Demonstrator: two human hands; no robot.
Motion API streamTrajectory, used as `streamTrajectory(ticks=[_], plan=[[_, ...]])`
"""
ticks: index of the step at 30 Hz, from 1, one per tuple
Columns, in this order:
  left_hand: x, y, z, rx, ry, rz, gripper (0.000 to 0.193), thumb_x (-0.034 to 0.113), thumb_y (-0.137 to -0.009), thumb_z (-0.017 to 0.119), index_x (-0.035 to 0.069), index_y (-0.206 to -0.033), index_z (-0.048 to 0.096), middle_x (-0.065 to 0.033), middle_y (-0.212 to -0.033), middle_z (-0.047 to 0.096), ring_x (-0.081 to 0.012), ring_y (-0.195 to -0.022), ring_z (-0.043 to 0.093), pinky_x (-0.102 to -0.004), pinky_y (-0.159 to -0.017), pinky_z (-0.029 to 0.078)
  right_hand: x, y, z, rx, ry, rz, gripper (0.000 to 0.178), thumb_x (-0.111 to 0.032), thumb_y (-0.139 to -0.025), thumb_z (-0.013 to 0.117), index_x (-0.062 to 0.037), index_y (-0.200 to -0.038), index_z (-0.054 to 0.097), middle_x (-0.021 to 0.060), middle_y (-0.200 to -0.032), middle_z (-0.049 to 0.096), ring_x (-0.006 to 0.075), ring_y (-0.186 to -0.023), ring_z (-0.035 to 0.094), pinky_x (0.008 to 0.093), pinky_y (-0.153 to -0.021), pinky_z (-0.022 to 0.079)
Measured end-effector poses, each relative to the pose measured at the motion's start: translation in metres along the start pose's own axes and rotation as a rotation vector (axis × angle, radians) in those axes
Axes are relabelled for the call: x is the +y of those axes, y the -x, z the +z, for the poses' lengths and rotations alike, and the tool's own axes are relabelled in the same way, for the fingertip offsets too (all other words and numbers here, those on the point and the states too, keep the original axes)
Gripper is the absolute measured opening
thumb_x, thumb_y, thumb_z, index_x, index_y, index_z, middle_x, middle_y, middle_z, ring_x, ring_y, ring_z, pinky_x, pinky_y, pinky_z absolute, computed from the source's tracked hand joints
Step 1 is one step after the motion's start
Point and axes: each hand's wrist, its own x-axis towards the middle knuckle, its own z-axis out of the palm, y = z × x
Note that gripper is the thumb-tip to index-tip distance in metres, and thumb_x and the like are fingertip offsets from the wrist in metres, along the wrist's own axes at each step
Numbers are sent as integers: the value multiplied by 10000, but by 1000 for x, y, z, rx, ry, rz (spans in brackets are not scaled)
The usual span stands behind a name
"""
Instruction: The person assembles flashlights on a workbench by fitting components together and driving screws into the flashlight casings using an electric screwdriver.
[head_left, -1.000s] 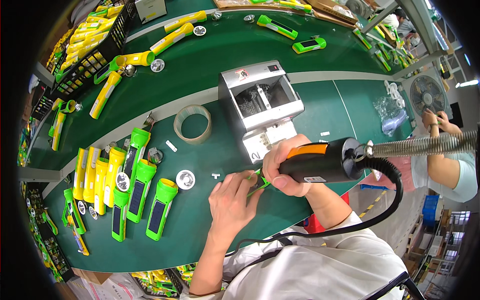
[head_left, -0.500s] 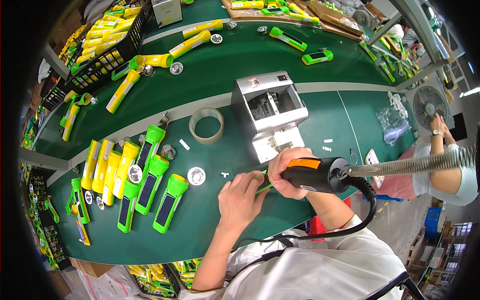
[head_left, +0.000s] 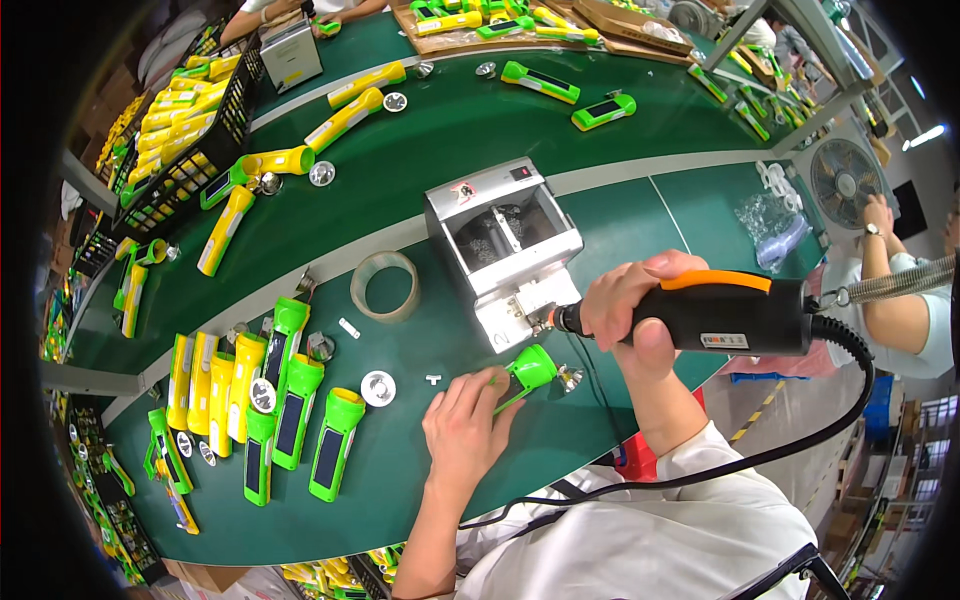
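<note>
My right hand (head_left: 645,310) grips a black electric screwdriver (head_left: 745,315) with an orange lever, which hangs from a coil spring and has a thick black cable. Its tip points left and meets the front plate of a silver screw feeder (head_left: 465,192), where I cannot make out any screw. Below the feeder, my left hand (head_left: 465,425) has its fingers closed round the body of a green flashlight (head_left: 532,368), lying on the table with its head to the right. A small reflector (head_left: 569,378) sits beside that head.
Several green and yellow flashlights (head_left: 297,410) stand in a cluster at the left. Near them are a tape roll (head_left: 368,284) and a loose reflector (head_left: 378,388). A green belt (head_left: 400,150) carrying more flashlights runs behind. At the right are a fan (head_left: 846,182) and another person's arm (head_left: 876,260).
My right hand has moved the screwdriver up and right, off the flashlight and over to the feeder's front. More of the flashlight now shows. The whole view has shifted slightly.
</note>
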Motion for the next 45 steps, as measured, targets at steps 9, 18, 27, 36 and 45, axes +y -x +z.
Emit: streamTrajectory(ticks=[9,18,27,36,45], plan=[[4,-4,-2,-19,3,-21,347,166,-710,907,62,-959,689,-21,-1099,739,-225,-933,697,-358,-727,521,10,2,-3,-71,-63,30,539,-300,-970,759,-58,-1324,432,23,-663,548,137,-489,530,312,-486,499],[6,-8,-2,-1,5,-11,363,156,-678,909,50,-952,696,-44,-1062,745,-262,-894,702,-391,-725,534,10,-41,21,42,143,593,352,-7,-804,829,-27,-1128,694,-17,-761,659,28,-674,581,244,-609,473],[4,-4,-2,20,13,14,364,153,-691,902,47,-952,672,-48,-1063,745,-242,-882,696,-372,-707,526,0,-24,14,60,126,345,186,-31,-805,827,-26,-940,699,-1,-699,642,140,-759,647,357,-802,543],[5,-5,-3,1,-5,7,337,134,-706,887,48,-956,678,-45,-1069,746,-250,-882,694,-380,-714,528,9,-48,27,8,121,615,355,52,-857,716,52,-1179,567,31,-672,598,112,-491,558,271,-467,428],[7,-6,-1,34,11,27,333,139,-722,896,42,-947,671,-39,-1058,745,-234,-896,694,-362,-697,517,10,-8,-1,-35,-95,133,426,7,-849,765,46,-1217,553,37,-750,652,96,-626,596,247,-593,471]])
